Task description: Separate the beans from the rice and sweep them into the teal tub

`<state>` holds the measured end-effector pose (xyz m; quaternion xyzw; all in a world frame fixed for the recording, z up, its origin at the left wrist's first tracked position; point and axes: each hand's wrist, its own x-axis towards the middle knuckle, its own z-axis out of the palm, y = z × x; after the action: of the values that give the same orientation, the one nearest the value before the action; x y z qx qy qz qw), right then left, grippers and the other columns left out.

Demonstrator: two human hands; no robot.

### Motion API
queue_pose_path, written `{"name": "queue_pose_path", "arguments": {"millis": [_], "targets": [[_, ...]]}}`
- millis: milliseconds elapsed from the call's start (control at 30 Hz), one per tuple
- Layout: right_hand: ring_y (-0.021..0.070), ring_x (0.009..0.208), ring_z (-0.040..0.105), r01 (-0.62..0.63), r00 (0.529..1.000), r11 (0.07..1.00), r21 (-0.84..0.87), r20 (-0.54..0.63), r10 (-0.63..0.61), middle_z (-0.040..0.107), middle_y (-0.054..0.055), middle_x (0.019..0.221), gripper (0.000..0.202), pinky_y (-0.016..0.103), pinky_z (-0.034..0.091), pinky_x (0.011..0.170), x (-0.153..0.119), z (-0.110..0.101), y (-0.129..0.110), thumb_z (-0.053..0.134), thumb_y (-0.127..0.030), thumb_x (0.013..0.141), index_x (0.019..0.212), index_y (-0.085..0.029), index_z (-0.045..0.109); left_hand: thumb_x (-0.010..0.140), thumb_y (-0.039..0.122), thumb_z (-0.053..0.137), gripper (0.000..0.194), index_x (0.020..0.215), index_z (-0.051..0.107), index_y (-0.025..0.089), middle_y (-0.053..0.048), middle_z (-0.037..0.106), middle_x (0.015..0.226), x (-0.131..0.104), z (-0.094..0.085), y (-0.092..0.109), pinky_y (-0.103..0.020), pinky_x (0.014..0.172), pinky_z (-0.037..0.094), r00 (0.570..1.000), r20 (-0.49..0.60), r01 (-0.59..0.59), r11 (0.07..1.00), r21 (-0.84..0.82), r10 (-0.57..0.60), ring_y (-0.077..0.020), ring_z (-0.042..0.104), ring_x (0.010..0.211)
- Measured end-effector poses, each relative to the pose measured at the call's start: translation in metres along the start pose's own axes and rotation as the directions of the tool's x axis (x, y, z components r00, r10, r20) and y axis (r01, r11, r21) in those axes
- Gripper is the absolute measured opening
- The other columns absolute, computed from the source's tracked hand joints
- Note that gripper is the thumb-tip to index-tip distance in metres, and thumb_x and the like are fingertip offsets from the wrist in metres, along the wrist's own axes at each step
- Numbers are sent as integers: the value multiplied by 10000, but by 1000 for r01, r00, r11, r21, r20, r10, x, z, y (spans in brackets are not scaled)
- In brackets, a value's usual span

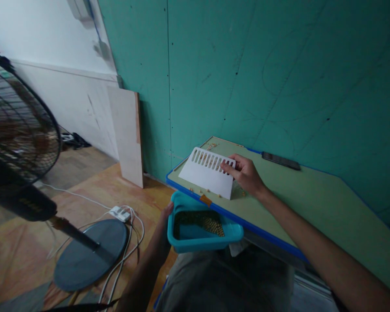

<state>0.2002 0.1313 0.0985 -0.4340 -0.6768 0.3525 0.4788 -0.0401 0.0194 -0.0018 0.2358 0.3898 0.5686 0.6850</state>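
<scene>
A white slotted scraper (pixel 211 177) stands tilted on the pale green tabletop (pixel 299 195), its upper right corner gripped by my right hand (pixel 243 173). Small beige bits lie along the table's near edge beside the scraper's lower side, and more are scattered behind it. Just below that edge, my left hand (pixel 164 229) holds a turquoise plastic container (pixel 201 246) by its left end. Inside the container are round beige grains (pixel 213 225) and a darker green heap. The fingers under the container are hidden.
A dark phone (pixel 281 160) lies at the table's back edge, by the green wall (pixel 214 65). A standing fan (pixel 22 130) is at the left, its round base (pixel 91 255) on the floor beside a power strip (pixel 120 213) and cables. A board (pixel 126 134) leans on the wall.
</scene>
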Motion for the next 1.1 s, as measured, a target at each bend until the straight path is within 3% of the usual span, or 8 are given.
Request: {"name": "queue_pose_path", "arguments": {"millis": [233,467,800,967,1100], "targets": [[162,663,616,-21,1000,1000,13,19,21,675,18,753,373,271,459,572,-3,7,-3,794,-520,762,845,-195,629,893,524,615,481,1150,751,141,-95,832,1045,0,7,3,-470,1092,486,994,-42,95,993,-64,-98,-343,701,1180],[153,639,596,-25,998,998,53,66,21,654,12,734,350,275,449,560,-5,15,-3,796,-490,768,842,-193,625,888,541,640,495,1180,744,155,-82,823,1102,-2,2,1,-419,1107,470,1000,2,20,999,-41,-20,-317,681,1217],[148,646,589,-17,997,999,42,81,13,647,4,730,344,270,455,571,-10,20,-14,782,-502,777,806,-209,604,839,560,699,537,1180,748,148,-80,823,1099,0,2,1,-400,1089,484,1000,15,-1,1000,-26,2,-325,688,1200],[155,662,594,20,1000,998,54,-24,-19,670,14,780,366,267,449,571,0,7,-11,762,-539,792,881,-211,626,834,529,712,521,1192,740,152,-83,826,1088,3,0,-2,-427,1067,504,1000,16,4,999,-48,-4,-339,714,1154],[139,640,547,81,980,996,34,-185,-73,610,-8,756,335,260,412,559,10,-20,-9,734,-537,829,886,-225,623,856,545,677,566,1271,701,160,-92,822,1102,1,0,-1,-453,1074,499,999,29,42,997,-69,-40,-349,714,1156]]}}
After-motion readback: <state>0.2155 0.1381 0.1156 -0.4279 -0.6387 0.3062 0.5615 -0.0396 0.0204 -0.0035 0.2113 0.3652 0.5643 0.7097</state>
